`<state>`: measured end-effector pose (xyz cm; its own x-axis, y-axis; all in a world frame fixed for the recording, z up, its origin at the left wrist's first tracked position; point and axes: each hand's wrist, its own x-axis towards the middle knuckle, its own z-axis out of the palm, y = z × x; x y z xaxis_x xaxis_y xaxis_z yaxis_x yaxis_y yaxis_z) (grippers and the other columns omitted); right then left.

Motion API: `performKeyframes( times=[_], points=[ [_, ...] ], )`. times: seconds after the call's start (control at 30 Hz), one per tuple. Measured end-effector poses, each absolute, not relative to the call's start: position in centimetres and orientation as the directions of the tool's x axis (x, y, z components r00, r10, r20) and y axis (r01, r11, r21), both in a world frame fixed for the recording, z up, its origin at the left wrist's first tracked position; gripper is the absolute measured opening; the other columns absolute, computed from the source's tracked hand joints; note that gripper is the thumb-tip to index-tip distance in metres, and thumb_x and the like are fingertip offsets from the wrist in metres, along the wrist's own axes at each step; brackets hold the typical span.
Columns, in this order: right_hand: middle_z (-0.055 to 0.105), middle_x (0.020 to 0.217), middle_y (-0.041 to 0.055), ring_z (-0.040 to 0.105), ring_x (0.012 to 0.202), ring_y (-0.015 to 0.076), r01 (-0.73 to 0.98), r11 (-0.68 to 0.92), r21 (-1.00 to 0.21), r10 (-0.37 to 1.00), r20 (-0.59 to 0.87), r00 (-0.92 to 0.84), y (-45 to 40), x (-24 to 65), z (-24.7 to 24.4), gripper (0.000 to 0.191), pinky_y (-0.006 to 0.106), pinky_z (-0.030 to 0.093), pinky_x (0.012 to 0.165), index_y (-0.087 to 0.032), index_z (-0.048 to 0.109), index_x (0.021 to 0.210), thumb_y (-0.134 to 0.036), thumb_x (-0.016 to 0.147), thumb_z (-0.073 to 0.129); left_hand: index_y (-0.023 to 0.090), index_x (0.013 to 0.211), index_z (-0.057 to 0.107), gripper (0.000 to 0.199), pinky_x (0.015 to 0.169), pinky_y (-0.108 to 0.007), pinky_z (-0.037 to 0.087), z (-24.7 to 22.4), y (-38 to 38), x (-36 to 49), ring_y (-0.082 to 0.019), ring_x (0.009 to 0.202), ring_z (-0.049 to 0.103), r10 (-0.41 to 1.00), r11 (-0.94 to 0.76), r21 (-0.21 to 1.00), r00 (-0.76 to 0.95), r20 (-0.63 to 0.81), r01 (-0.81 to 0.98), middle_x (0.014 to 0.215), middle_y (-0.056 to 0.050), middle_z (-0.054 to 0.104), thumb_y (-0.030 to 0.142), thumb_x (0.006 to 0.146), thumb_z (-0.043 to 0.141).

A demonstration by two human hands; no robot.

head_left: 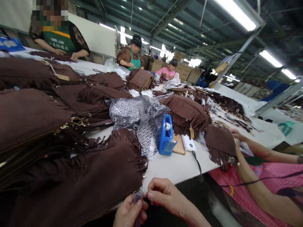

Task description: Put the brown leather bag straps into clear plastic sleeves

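Note:
At the bottom of the view my left hand (130,210) is closed on a dark strap whose upper end, near a small metal ring, is wrapped in clear plastic (138,195). The strap is at the lower right corner of a dark brown fringed bag (106,170). My right hand (169,197) is just to the right, thumb and forefinger pinched close to the wrapping. Whatever lies between those fingertips is too small to make out. Beyond my hands a blue tape dispenser (165,138) stands on the white table (163,170).
More brown bags (30,113) are heaped at left. Black-and-white patterned wrapping (139,113) lies mid-table. A tan phone-like slab (178,144) and a white corded device (188,143) sit beside the dispenser. At right, a co-worker's arms (255,179) handle a small brown fringed bag (220,143).

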<state>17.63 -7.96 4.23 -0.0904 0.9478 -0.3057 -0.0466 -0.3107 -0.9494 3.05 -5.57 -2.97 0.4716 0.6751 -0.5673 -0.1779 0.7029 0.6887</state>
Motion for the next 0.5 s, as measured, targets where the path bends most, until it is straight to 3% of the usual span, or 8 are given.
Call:
performKeyframes(
  times=[0.1, 0.27, 0.4, 0.5],
  points=[
    [0.054, 0.061, -0.0025, 0.049, 0.058, 0.0093, 0.091, -0.331, -0.939, 0.923, -0.342, -0.173, -7.0, 17.1, 4.1, 0.019, 0.02, 0.036, 0.056, -0.015, 0.055, 0.071, -0.034, 0.077, 0.055, 0.01, 0.078, 0.057, 0.057, 0.043, -0.019, 0.029, -2.6, -5.8, 3.3, -0.008, 0.039, 0.045, 0.703, 0.681, 0.703, 0.451, -0.55, -0.204, 0.049, -0.002, 0.058, 0.057, 0.049, 0.072],
    [0.055, 0.057, -0.0023, 0.048, 0.054, 0.0106, 0.476, -0.303, -0.826, 0.919, -0.386, -0.085, -6.1, 16.8, 3.6, 0.015, 0.018, 0.031, 0.046, -0.017, 0.053, 0.065, -0.026, 0.076, 0.05, 0.011, 0.079, 0.056, 0.044, 0.044, -0.02, 0.029, -1.7, -6.1, 3.9, -0.008, 0.041, 0.046, 0.712, 0.695, 0.665, 0.396, -0.58, -0.274, 0.054, 0.0, 0.057, 0.043, 0.053, 0.073],
    [0.054, 0.055, -0.0024, 0.048, 0.053, 0.0106, 0.461, -0.345, -0.818, 0.907, -0.417, -0.062, -5.9, 16.6, 3.3, 0.012, 0.018, 0.031, 0.045, -0.017, 0.053, 0.064, -0.023, 0.074, 0.049, 0.011, 0.077, 0.058, 0.037, 0.045, -0.021, 0.03, -1.5, -6.2, 3.7, -0.009, 0.042, 0.046, 0.715, 0.69, 0.666, 0.413, -0.564, -0.284, 0.055, -0.001, 0.058, 0.038, 0.055, 0.07],
    [0.053, 0.055, -0.0027, 0.049, 0.054, 0.0102, 0.372, -0.395, -0.84, 0.885, -0.457, -0.091, -5.7, 16.6, 2.9, 0.014, 0.018, 0.033, 0.047, -0.016, 0.052, 0.065, -0.026, 0.074, 0.05, 0.012, 0.075, 0.061, 0.037, 0.048, -0.023, 0.033, -1.8, -6.1, 3.3, -0.012, 0.049, 0.049, 0.7, 0.701, 0.659, 0.438, -0.564, -0.273, 0.058, -0.004, 0.061, 0.046, 0.06, 0.064]
  ],
)
